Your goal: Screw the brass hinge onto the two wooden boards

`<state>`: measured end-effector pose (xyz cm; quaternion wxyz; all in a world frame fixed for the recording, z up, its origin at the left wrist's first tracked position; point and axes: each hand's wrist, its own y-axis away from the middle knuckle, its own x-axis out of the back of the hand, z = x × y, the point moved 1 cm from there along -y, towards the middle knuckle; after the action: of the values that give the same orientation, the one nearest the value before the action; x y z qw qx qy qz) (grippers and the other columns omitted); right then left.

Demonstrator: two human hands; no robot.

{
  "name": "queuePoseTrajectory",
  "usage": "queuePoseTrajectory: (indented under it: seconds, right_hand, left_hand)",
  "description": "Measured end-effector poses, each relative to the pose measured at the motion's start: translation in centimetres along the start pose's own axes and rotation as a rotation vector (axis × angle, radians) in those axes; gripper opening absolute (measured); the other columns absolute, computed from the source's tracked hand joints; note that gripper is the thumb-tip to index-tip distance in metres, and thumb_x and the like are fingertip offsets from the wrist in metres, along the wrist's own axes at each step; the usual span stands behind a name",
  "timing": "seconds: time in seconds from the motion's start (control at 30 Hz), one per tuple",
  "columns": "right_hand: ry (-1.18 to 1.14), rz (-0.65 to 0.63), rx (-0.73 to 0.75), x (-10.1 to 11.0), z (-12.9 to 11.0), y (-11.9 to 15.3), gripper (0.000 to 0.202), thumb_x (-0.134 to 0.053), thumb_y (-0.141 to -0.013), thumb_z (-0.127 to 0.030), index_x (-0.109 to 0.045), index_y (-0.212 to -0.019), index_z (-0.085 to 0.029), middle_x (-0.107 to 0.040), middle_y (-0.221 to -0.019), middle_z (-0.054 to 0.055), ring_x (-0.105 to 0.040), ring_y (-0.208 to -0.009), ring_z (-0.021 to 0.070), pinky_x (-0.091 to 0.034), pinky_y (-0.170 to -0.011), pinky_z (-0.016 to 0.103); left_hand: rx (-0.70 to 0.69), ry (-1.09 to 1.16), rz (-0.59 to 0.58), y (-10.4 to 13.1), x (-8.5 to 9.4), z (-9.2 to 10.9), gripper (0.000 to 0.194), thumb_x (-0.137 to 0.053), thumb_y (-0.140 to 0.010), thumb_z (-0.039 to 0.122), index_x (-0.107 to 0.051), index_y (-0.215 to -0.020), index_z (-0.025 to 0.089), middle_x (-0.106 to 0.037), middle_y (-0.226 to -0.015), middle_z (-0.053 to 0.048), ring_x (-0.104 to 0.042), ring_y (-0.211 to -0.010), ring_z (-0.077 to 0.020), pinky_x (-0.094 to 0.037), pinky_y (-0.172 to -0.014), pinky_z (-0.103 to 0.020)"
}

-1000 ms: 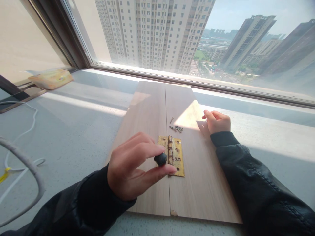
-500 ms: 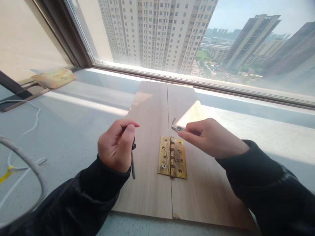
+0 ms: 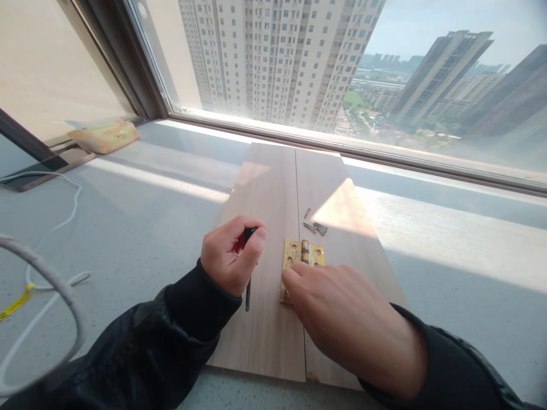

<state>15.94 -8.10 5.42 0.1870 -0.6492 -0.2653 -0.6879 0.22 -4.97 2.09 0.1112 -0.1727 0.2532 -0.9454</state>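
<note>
Pointing its dark shaft down toward 6 o'clock, a screwdriver (image 3: 248, 295) is gripped in the left hand (image 3: 231, 254), whose fingers are clenched around the black handle with the thumb pressed near its top. Its tip is seen apart from the hinge (image 3: 293, 250), on the 9 o'clock side.

The hinge is laid open and flat across the seam between the left board (image 3: 267, 196) and the right board (image 3: 322, 176), one leaf on each. Its lower part and much of its right leaf are covered by the right hand (image 3: 346, 319), which is reached in from 4 o'clock. The right fingers are bent and bunched over the left leaf; their tips are hidden, so whether anything is pinched there cannot be told.

At about 1 o'clock from the hinge, a small cluster of screws (image 3: 320, 228) is laid on the right board, with a single screw (image 3: 307, 213) set apart just beyond it.

Both boards are supported by a pale speckled surface (image 3: 171, 222). Toward 10 o'clock, a yellowish pouch (image 3: 105, 136) is placed near the window frame (image 3: 147, 102). Toward 9 o'clock, a thick grey cable (image 3: 70, 296) is looped near a thin white cable (image 3: 77, 199), beside a yellow tag (image 3: 17, 304).
</note>
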Motion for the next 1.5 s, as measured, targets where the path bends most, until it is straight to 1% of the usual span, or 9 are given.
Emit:
queuePoseTrajectory:
  seconds: [0.2,0.33,0.77,0.93,1.07,1.17,1.23,1.37,1.5]
  right_hand:
    - [-0.096,-0.038,0.113,0.8,1.0,-0.1,0.016,-0.054,-0.082,-0.012,-0.049,-0.069,-0.020,-0.058,-0.069,-0.002,-0.048,-0.055,0.0127,-0.014,-0.050,0.029]
    - [-0.102,-0.057,0.137,1.0,1.0,-0.3,0.016,-0.053,-0.082,-0.012,-0.051,-0.067,-0.019,-0.058,-0.068,-0.002,-0.046,-0.055,0.0123,-0.016,-0.051,0.029]
    - [-0.179,-0.126,0.153,1.3,1.1,-0.6,0.013,-0.052,-0.078,-0.011,-0.052,-0.066,-0.018,-0.056,-0.069,-0.003,-0.041,-0.058,0.0101,-0.018,-0.052,0.027]
    - [-0.198,-0.125,0.126,1.4,1.1,-0.6,0.015,-0.049,-0.082,-0.014,-0.053,-0.068,-0.018,-0.055,-0.073,-0.002,-0.039,-0.057,0.0094,-0.018,-0.052,0.026]
    - [-0.223,-0.142,0.112,1.5,1.0,-0.4,0.005,-0.053,-0.077,-0.018,-0.055,-0.074,-0.020,-0.057,-0.077,-0.001,-0.043,-0.060,0.0110,-0.019,-0.052,0.027]
    - [-0.210,-0.120,0.110,1.3,0.9,-0.4,0.011,-0.051,-0.083,-0.026,-0.055,-0.075,-0.020,-0.059,-0.077,-0.001,-0.044,-0.061,0.0117,-0.018,-0.052,0.027]
    - [-0.170,-0.096,0.106,1.1,0.9,-0.4,0.016,-0.048,-0.086,-0.024,-0.052,-0.072,-0.019,-0.059,-0.072,-0.002,-0.041,-0.056,0.0107,-0.016,-0.052,0.028]
    - [-0.129,-0.035,0.120,1.0,0.7,-0.5,0.008,-0.049,-0.080,-0.017,-0.048,-0.072,-0.020,-0.055,-0.064,-0.004,-0.029,-0.050,0.0101,-0.012,-0.050,0.028]
    - [-0.124,-0.023,0.070,1.0,0.7,-0.5,0.009,-0.048,-0.080,-0.019,-0.048,-0.070,-0.020,-0.056,-0.065,-0.002,-0.028,-0.051,0.0105,-0.012,-0.050,0.029]
  left_hand:
    - [-0.026,-0.014,-0.029,-0.1,0.0,-0.2,0.013,-0.054,-0.082,0.022,-0.064,-0.074,0.017,-0.048,-0.048,0.006,-0.041,-0.042,-0.0057,-0.035,-0.043,-0.019]
    - [-0.076,-0.046,-0.073,-0.2,0.0,-0.3,0.013,-0.056,-0.082,0.022,-0.064,-0.073,0.016,-0.049,-0.047,0.006,-0.041,-0.040,-0.0057,-0.034,-0.040,-0.018]
    - [-0.070,-0.036,-0.136,-0.2,-0.1,-0.3,0.013,-0.057,-0.081,0.022,-0.064,-0.074,0.015,-0.052,-0.050,0.005,-0.043,-0.042,-0.0051,-0.034,-0.040,-0.016]
    - [-0.069,-0.034,-0.148,-0.2,-0.2,-0.3,0.013,-0.057,-0.081,0.023,-0.064,-0.074,0.015,-0.051,-0.051,0.005,-0.042,-0.042,-0.0054,-0.035,-0.040,-0.017]
    - [-0.076,-0.037,-0.152,-0.3,-0.2,-0.3,0.013,-0.057,-0.081,0.023,-0.064,-0.074,0.015,-0.051,-0.051,0.004,-0.041,-0.042,-0.0056,-0.034,-0.040,-0.017]
    - [-0.079,-0.037,-0.155,-0.2,-0.2,-0.4,0.014,-0.057,-0.081,0.024,-0.064,-0.073,0.015,-0.052,-0.051,0.004,-0.041,-0.042,-0.0058,-0.034,-0.039,-0.017]
    - [-0.075,-0.036,-0.156,-0.2,-0.2,-0.5,0.014,-0.057,-0.081,0.024,-0.064,-0.073,0.015,-0.052,-0.050,0.004,-0.042,-0.042,-0.0059,-0.034,-0.040,-0.017]
    - [-0.062,-0.035,-0.156,-0.2,-0.2,-0.5,0.015,-0.057,-0.081,0.025,-0.065,-0.073,0.015,-0.052,-0.050,0.004,-0.043,-0.042,-0.0061,-0.035,-0.040,-0.017]
    - [-0.072,-0.032,-0.161,-0.2,-0.3,-0.5,0.014,-0.058,-0.080,0.024,-0.065,-0.073,0.015,-0.053,-0.051,0.004,-0.043,-0.043,-0.0059,-0.035,-0.041,-0.017]
